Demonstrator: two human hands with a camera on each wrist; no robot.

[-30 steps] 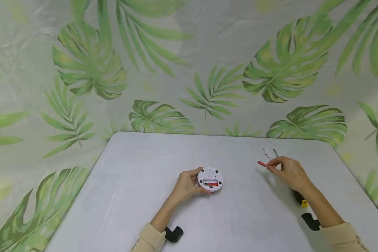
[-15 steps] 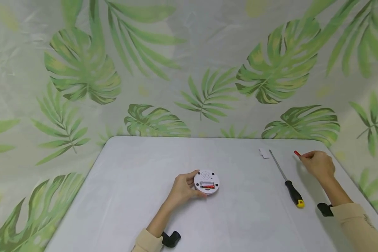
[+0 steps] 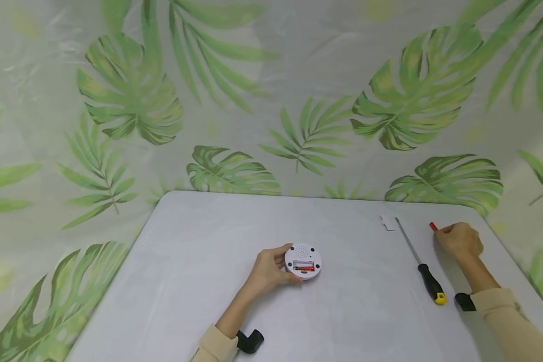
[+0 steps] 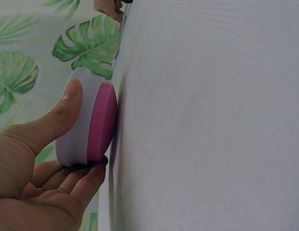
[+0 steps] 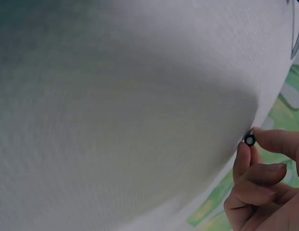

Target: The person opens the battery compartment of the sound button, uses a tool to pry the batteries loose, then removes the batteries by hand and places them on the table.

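Note:
My left hand grips a round white device by its rim, thumb on one side and fingers on the other. Its underside faces up, with the battery compartment uncovered and one red battery lying in the lower slot. A pink lower part shows in the left wrist view, close to the tabletop. At the far right of the table, my right hand pinches another red battery between thumb and fingers. The right wrist view shows that battery end-on, near the tabletop; whether it touches is unclear.
A screwdriver with a black and yellow handle lies left of my right hand. Beside its tip is a small white cover-like piece. The white table ends at a leaf-patterned backdrop.
My right hand has carried its battery rightward past the screwdriver, which is now fully visible, and over the last half second has hardly moved. The left hand keeps its hold on the device.

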